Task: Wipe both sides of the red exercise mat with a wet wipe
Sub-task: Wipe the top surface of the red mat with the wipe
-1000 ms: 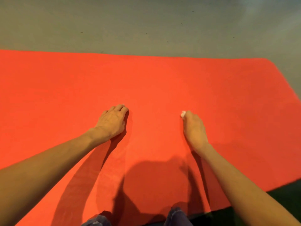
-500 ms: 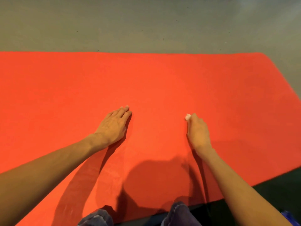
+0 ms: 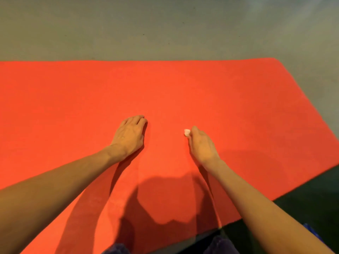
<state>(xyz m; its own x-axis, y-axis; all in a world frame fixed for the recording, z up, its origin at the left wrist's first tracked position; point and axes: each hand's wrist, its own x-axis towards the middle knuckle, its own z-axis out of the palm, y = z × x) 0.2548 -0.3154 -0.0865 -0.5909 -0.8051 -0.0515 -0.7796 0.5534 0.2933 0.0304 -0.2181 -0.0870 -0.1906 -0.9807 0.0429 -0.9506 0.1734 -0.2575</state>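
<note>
Both bare forearms reach forward over the mat (image 3: 229, 99) from its near edge. The left hand (image 3: 129, 134) lies palm down on the mat's middle, wrist low and knuckles slightly raised. Its fingers are pressed together, with the tips bent down onto the red surface. The right hand (image 3: 202, 143) sits just beside it on the mat, apart from it, turned so its thumb side faces up. Its fingers are curled and bunched around a small white wipe (image 3: 186, 132), which only peeks out past the fingertips. The wipe is at the mat's surface, though contact cannot be made out.

The mat lies flat on the grey floor (image 3: 165, 28), its long axis running left to right. Its far long edge runs level across the view, its short right end slants away, and its left end runs out of view. Two knees (image 3: 222, 244) in dark blue cloth are at the mat's near edge, and shadows of the arms fall on the mat there.
</note>
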